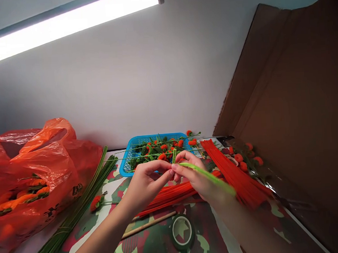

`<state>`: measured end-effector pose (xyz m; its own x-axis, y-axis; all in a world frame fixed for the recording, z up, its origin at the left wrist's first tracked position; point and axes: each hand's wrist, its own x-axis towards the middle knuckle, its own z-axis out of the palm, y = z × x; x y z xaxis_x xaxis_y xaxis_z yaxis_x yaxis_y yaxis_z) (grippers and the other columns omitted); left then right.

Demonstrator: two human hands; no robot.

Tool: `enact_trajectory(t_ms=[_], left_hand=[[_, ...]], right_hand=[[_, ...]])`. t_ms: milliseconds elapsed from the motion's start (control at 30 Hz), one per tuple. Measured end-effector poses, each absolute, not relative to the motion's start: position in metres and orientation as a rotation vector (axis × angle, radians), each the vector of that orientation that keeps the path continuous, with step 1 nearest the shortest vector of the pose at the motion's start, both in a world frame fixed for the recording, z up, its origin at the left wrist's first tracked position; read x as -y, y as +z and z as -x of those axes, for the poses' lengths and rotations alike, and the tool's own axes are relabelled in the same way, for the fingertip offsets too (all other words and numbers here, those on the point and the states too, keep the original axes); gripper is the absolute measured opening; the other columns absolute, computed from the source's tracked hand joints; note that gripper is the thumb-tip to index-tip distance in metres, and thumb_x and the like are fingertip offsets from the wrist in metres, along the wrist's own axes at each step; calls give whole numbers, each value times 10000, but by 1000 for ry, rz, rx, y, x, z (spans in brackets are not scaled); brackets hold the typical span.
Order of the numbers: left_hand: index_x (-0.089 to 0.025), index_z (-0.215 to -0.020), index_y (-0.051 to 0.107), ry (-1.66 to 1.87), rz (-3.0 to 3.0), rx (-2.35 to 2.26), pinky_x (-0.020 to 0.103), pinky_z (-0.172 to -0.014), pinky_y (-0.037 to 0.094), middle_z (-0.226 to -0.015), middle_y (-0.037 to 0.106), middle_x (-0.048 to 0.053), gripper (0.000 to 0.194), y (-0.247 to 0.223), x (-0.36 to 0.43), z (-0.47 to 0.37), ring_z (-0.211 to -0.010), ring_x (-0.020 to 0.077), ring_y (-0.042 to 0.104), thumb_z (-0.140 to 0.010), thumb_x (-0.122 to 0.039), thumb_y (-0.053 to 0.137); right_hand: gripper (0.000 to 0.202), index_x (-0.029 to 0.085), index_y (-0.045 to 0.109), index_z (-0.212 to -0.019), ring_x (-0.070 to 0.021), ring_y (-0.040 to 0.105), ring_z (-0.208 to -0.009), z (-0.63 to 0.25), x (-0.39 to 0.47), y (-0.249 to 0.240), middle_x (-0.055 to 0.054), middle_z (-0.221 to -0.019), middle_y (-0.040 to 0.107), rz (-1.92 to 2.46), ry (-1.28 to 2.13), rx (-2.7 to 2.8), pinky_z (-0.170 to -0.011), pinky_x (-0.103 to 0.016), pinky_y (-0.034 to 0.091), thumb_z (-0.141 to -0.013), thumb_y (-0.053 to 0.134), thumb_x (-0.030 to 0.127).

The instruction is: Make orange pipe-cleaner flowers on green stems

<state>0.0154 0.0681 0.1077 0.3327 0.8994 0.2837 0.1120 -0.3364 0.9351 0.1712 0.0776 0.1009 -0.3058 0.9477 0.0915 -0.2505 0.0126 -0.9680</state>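
Note:
Both hands meet at the middle, above the camouflage-patterned table cover. A light green pipe cleaner point(202, 171) is pinched between my fingertips; a short bent part stands up and its long tail runs back over my right wrist, slightly blurred. My left hand point(148, 178) closes thumb and fingers at the bend. My right hand point(191, 171) grips the same strand from the other side. Just beyond the hands is a blue basket point(125, 165) with small orange-red and green fuzzy pieces. Under them lies a bundle of red pipe cleaners point(170, 195).
A red plastic bag point(58, 161) and green stems point(68, 222) lie at left, near a loose orange flower point(96, 203). A thin wooden stick point(149, 224) and green tape roll point(182, 231) are in front. More red pipe cleaners point(232, 172) and a cardboard box point(294, 94) stand right.

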Motion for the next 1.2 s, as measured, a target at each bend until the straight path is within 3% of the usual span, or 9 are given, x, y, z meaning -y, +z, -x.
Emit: enact_trajectory(t_ms=[200,367,533,933,1200], left_hand=[[-153,-768,641,1149,-1652,-1039,206,-534,499,-697,662,36,195,105,-74,-11,-647,150,625,-819,-341,625],[-157,-765,586,1176,-1522,-1036,244,-591,524,-673,626,19,241,103,-77,-11,-637,149,619,-798,-390,639],[-164,-763,569,1207,-1483,-1016,235,-599,510,-680,596,1,251,107,-77,-10,-623,123,575,-790,-401,646],[-166,-838,621,1174,-1613,-893,244,-649,513,-804,656,46,220,109,-73,-7,-748,162,618,-842,-384,593],[-173,-780,562,1106,-1501,-863,260,-646,533,-742,610,11,226,113,-74,-7,-675,129,577,-833,-389,602]], right_hand=[[275,173,579,-749,-135,635,-618,-170,-77,100,-5,-646,664,865,1370,1355,-592,-251,512,-714,725,403],[227,164,657,-711,-162,660,-661,-167,-72,101,-15,-648,675,874,1321,1371,-674,-297,544,-697,744,374],[217,178,722,-800,-160,662,-700,-171,-71,106,-23,-727,702,858,1268,1406,-650,-263,530,-679,761,355],[203,195,654,-731,-142,631,-650,-175,-72,108,-5,-690,654,911,1070,1407,-620,-255,523,-788,658,390],[227,186,606,-700,-103,549,-590,-179,-71,110,27,-610,572,908,1271,1504,-577,-218,463,-810,635,383]])
